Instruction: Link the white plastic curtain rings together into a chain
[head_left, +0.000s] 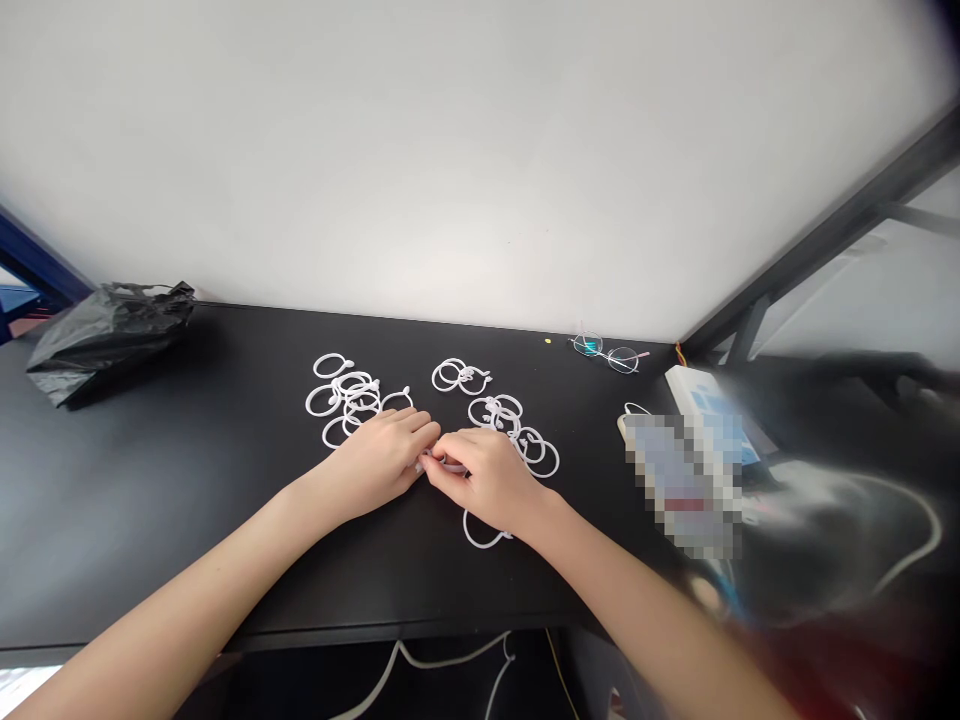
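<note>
My left hand (386, 450) and my right hand (484, 475) meet at the middle of a black table (187, 480). Both have their fingers curled and pinch one white plastic ring (435, 462) between them. A pile of several white rings (349, 398) lies just beyond my left hand. Another group of white rings (517, 425) lies beyond my right hand, and a smaller cluster (459, 376) sits farther back. One more ring (480, 535) shows partly under my right wrist.
A crumpled black plastic bag (112, 335) sits at the table's far left. Eyeglasses (609, 352) lie at the back right by the white wall. A white box with blue print (705, 400) and a blurred-out item lie to the right. White cables hang below the front edge.
</note>
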